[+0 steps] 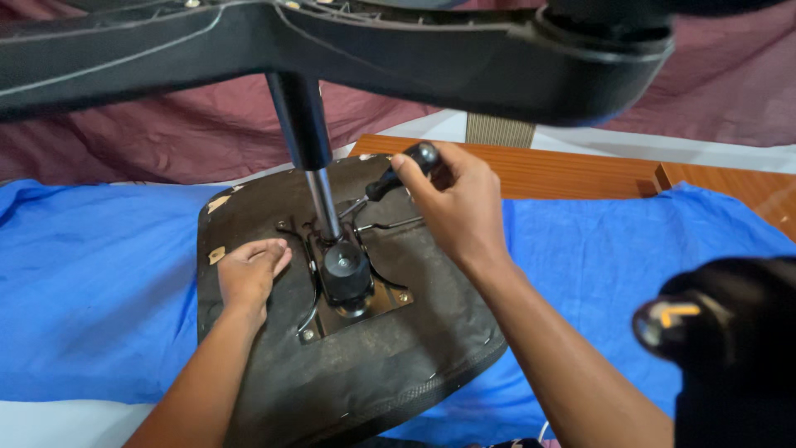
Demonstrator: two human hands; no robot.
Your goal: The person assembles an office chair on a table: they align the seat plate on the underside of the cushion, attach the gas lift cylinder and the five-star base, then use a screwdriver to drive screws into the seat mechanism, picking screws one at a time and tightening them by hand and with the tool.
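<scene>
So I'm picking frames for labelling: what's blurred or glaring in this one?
Head view: the chair base along the top and the castor at lower right are close and soft; the right hand, lever and left hand are sharp; mild sheen on the gas cylinder.

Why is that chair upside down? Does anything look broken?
The chair seat lies bottom-up on the blue cloth, its base in the air. The seat's fabric looks torn near the left hand. The right hand grips the lever.

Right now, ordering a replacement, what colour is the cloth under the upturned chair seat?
Blue cloth under the black upturned chair seat, head view.
</scene>
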